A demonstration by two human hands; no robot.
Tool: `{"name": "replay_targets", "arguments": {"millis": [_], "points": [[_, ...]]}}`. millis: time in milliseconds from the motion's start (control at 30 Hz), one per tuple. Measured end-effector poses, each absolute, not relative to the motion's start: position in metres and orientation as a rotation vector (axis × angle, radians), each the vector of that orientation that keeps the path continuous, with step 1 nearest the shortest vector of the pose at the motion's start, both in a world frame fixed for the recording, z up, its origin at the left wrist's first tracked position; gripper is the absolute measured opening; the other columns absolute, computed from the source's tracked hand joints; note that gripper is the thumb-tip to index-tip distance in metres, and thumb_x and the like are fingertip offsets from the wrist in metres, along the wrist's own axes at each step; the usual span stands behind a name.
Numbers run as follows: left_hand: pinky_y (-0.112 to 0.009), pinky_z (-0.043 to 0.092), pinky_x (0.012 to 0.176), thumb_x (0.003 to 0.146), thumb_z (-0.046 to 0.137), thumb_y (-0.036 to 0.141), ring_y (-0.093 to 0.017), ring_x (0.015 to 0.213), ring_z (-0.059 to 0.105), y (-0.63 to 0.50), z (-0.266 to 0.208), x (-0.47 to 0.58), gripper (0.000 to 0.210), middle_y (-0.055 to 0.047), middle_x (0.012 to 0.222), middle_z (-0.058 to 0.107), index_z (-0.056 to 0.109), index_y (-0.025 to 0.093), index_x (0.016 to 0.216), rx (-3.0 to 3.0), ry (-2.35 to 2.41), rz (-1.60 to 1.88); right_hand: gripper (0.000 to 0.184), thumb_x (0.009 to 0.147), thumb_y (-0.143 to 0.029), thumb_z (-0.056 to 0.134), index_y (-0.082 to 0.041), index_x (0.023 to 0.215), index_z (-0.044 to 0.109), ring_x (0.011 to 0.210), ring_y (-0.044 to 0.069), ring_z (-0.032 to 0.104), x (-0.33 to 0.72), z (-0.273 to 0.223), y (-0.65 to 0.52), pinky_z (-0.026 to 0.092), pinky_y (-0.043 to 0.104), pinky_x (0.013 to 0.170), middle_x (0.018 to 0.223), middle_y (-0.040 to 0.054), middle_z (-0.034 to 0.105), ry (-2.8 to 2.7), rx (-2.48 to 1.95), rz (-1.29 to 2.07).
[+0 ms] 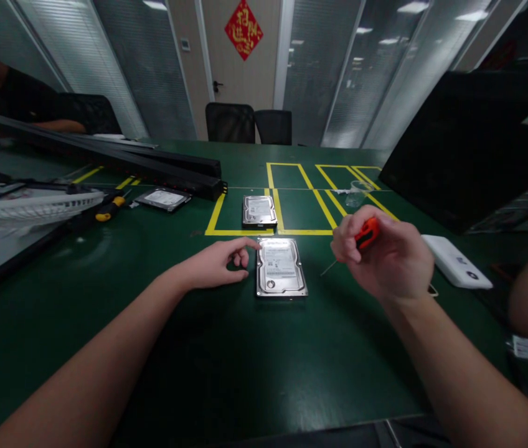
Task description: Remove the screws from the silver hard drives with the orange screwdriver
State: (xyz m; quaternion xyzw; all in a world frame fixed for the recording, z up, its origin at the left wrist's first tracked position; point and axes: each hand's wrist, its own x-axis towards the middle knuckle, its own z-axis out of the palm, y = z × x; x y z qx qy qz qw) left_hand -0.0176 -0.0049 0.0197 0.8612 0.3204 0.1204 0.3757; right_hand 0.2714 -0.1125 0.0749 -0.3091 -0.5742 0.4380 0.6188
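A silver hard drive (280,267) lies flat on the green table, its label facing up. The index fingertip of my left hand (220,264) rests at the drive's upper left edge; the thumb is spread away from the fingers and nothing is held. My right hand (383,252) is closed around the red and black handle of a screwdriver (367,233). Its thin shaft points down and left, and the tip is to the right of the drive, apart from it. Just beyond lies a second hard drive (259,211), inside the yellow tape lines.
A third drive (164,198) and a yellow-black screwdriver (111,208) lie left, near long black bars (152,163). On the right are a white power bank (457,261), a clear plastic cup (358,193) and a large black panel (460,143). Another person sits far left.
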Motion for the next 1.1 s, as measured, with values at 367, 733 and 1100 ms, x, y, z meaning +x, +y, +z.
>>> {"name": "replay_targets", "arguments": {"millis": [367, 733, 1100], "points": [[-0.026, 0.043, 0.072, 0.083, 0.065, 0.026, -0.016, 0.078, 0.057, -0.010, 0.018, -0.008, 0.063, 0.001, 0.090, 0.059, 0.052, 0.024, 0.145, 2.324, 0.806, 0.262, 0.032, 0.094, -0.050, 0.048, -0.024, 0.075, 0.048, 0.046, 0.012, 0.032, 0.252, 0.069, -0.117, 0.029, 0.028, 0.046, 0.061, -0.0027, 0.044, -1.292, -0.716, 1.107], [-0.026, 0.044, 0.072, 0.084, 0.066, 0.027, -0.017, 0.081, 0.058, -0.009, 0.017, -0.009, 0.064, 0.000, 0.093, 0.061, 0.052, 0.026, 0.146, 2.315, 0.824, 0.247, 0.029, 0.091, -0.047, 0.051, -0.024, 0.072, 0.050, 0.046, 0.013, 0.031, 0.249, 0.066, -0.115, 0.027, 0.029, 0.046, 0.059, -0.0018, 0.045, -1.242, -0.695, 1.173], [-0.027, 0.044, 0.074, 0.084, 0.066, 0.026, -0.017, 0.082, 0.058, -0.008, 0.016, -0.009, 0.065, 0.000, 0.094, 0.062, 0.050, 0.025, 0.148, 2.328, 0.819, 0.237, 0.027, 0.091, -0.042, 0.053, -0.022, 0.073, 0.057, 0.048, 0.013, 0.035, 0.249, 0.066, -0.114, 0.028, 0.028, 0.048, 0.060, -0.0005, 0.049, -1.199, -0.617, 1.247]]}}
